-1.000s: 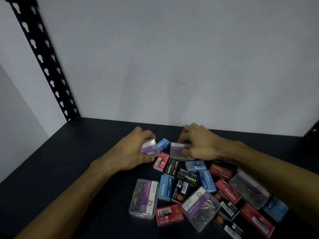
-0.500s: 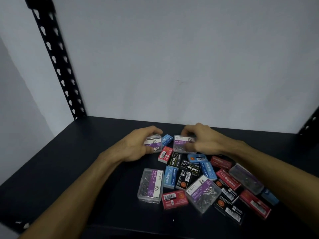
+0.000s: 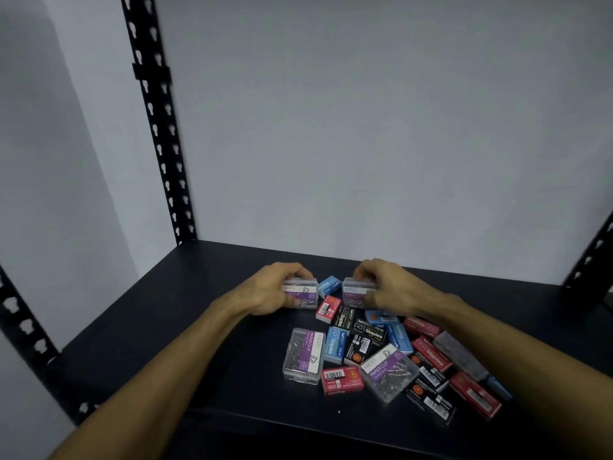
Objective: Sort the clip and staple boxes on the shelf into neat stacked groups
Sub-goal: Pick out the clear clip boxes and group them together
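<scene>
A jumble of small boxes lies on the black shelf: clear paper clip boxes with purple labels, plus red, blue and black staple boxes. My left hand grips one clear paper clip box at the back left of the pile. My right hand grips another clear paper clip box beside it. A blue staple box sits between the two. Two more clip boxes lie flat at the front. A further clear box rests at the right.
Black perforated shelf uprights stand at the back left, front left and right. A pale wall closes the back. Bare shelf surface stretches left of the pile and behind the hands.
The camera has tilted up and pulled back, so the pile sits lower and smaller. Both hands keep their hold on the two clip boxes, lifting them slightly upright.
</scene>
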